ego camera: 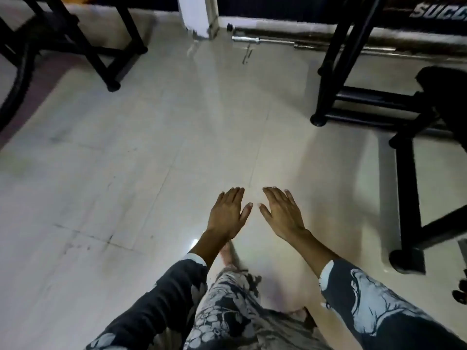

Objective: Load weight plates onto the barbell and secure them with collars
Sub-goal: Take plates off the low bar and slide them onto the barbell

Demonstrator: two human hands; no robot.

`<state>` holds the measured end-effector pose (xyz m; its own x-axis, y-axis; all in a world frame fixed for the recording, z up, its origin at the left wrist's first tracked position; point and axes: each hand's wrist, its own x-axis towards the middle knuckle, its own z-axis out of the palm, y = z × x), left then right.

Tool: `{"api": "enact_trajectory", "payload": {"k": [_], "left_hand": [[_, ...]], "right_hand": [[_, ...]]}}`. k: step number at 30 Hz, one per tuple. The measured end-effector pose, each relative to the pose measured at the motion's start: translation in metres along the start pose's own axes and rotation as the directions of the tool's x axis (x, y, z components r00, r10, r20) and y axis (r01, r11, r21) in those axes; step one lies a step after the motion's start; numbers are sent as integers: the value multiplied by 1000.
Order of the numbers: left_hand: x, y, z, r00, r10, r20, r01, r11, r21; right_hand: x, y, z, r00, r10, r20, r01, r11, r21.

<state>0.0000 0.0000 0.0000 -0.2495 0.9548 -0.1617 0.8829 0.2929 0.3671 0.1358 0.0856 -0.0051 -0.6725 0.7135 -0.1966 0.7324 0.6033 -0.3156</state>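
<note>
Two empty hands hover palm-down over the floor (151, 147); our left hand (227, 213) and right hand (281, 213) have fingers (235, 194) straight, slightly apart; the barbell (246, 39) lies far ahead by the wall, partly behind a black rack (328, 72).

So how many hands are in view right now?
2. The left hand and the right hand hover side by side over the pale floor, fingers straight, holding nothing. None seem hidden.

The tiled floor (126, 178) is bearing a chrome barbell (246, 39) just right of the white pillar (193, 13); a black rack (324, 79) is standing farther right, a black stand (101, 63) left.
</note>
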Motion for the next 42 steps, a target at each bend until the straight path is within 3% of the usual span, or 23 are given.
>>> {"api": "enact_trajectory", "payload": {"k": [7,12,16,30,34,42], "left_hand": [[121,-96,-45,999,-47,-28,46,998,-32],[217,-163,-96,999,-2,-37,2,1000,11],[308,-207,-130,998,57,-30,-55,997,60],[685,-336,-271,987,104,-118,-104,995,13],[788,-376,-299,977,162,-138,-163,987,7],[986,-439,-363,885,457,-90,-457,889,22]], "right_hand": [[160,-36,-10,998,-53,25,54,998,-30],[277,-62,-44,998,-54,30,57,992,-111],[369,-71,-67,999,-23,-45,17,990,-137],[765,-76,-148,992,107,-71,-110,993,-47],[870,-77,-170,982,156,-103,-163,985,-63],[1036,-85,-214,905,406,-128,-410,912,-12]]}}
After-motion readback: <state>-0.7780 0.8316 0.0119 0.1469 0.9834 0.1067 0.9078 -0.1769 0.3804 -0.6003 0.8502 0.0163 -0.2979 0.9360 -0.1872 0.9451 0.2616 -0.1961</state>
